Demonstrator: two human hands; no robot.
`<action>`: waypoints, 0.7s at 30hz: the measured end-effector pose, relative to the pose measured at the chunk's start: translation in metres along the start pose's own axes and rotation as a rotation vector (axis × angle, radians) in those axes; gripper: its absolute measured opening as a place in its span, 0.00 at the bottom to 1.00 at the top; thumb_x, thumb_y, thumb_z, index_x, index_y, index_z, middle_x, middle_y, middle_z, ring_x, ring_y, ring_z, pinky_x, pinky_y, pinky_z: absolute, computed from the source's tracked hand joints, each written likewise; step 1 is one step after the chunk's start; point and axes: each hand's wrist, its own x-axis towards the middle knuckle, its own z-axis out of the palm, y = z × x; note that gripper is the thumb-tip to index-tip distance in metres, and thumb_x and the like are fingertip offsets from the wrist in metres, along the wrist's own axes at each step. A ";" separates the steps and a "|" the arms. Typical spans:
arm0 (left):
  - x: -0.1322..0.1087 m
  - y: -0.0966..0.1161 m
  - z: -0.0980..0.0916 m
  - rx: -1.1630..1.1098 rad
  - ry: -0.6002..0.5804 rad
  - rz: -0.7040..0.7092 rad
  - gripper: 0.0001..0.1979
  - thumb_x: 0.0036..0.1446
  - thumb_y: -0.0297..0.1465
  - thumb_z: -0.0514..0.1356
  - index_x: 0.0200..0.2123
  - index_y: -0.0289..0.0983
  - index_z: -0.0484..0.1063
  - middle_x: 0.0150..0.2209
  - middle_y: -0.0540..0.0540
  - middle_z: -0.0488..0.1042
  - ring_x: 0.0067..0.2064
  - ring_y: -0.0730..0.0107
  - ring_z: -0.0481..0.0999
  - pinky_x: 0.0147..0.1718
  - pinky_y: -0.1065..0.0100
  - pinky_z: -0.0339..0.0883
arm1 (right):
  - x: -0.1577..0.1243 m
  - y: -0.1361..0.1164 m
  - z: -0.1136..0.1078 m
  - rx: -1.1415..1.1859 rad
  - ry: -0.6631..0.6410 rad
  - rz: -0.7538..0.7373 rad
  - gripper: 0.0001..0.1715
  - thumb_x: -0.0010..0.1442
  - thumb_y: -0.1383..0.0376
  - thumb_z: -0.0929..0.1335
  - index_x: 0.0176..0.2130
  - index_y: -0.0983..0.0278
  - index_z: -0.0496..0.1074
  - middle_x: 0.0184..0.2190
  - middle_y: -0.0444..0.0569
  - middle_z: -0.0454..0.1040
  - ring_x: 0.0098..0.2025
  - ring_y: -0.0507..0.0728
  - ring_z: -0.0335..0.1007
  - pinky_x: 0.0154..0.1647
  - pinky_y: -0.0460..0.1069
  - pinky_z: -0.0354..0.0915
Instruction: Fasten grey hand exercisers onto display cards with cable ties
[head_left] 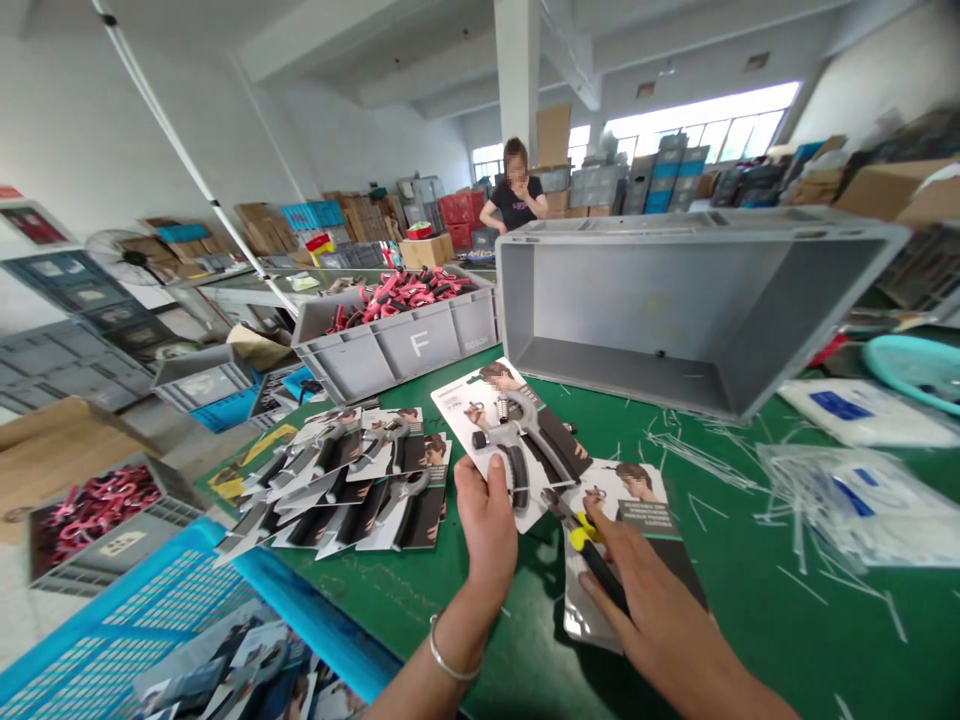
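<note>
My left hand (pixel 487 520) grips a carded hand grip strengthener (pixel 517 440), tilted up above the green table, its thumb pressed on the front. Grey and black handles show on its printed card. In my right hand (pixel 652 600) are cutting pliers (pixel 589 545) with yellow and black handles, their jaws at the lower edge of the held card. Below the pliers, a second printed card (pixel 645 500) lies on the table, partly hidden by my right hand. To the left lies a spread pile of carded hand grips (pixel 345 480).
A large grey crate (pixel 600 300) lies on its side at the back; beside it a grey bin (pixel 405 345) holds red and black grips. Cut plastic ties (pixel 697 460) and plastic bags (pixel 892 500) lie right. A blue basket (pixel 150 610) stands front left. Another person (pixel 516 195) is behind.
</note>
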 end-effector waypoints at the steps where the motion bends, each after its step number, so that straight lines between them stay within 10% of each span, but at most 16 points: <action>1: -0.001 0.000 0.000 0.008 0.002 0.007 0.11 0.65 0.38 0.57 0.46 0.39 0.66 0.46 0.44 0.74 0.48 0.64 0.75 0.49 0.63 0.66 | 0.001 -0.002 0.001 0.005 0.004 0.002 0.38 0.69 0.54 0.59 0.71 0.57 0.42 0.67 0.53 0.59 0.66 0.62 0.59 0.66 0.61 0.59; 15: 0.002 -0.007 -0.004 -0.042 -0.013 -0.025 0.11 0.65 0.39 0.57 0.46 0.39 0.65 0.45 0.43 0.74 0.47 0.64 0.75 0.49 0.62 0.67 | -0.001 -0.003 0.010 0.066 0.022 -0.002 0.38 0.69 0.56 0.59 0.71 0.57 0.41 0.68 0.55 0.56 0.67 0.62 0.57 0.65 0.62 0.59; 21: -0.007 -0.002 -0.001 -0.026 -0.043 -0.035 0.11 0.65 0.38 0.57 0.45 0.38 0.65 0.43 0.43 0.75 0.45 0.64 0.76 0.47 0.62 0.68 | 0.005 -0.004 0.011 0.170 -0.023 0.042 0.30 0.69 0.55 0.59 0.66 0.62 0.57 0.63 0.57 0.65 0.63 0.63 0.64 0.62 0.60 0.63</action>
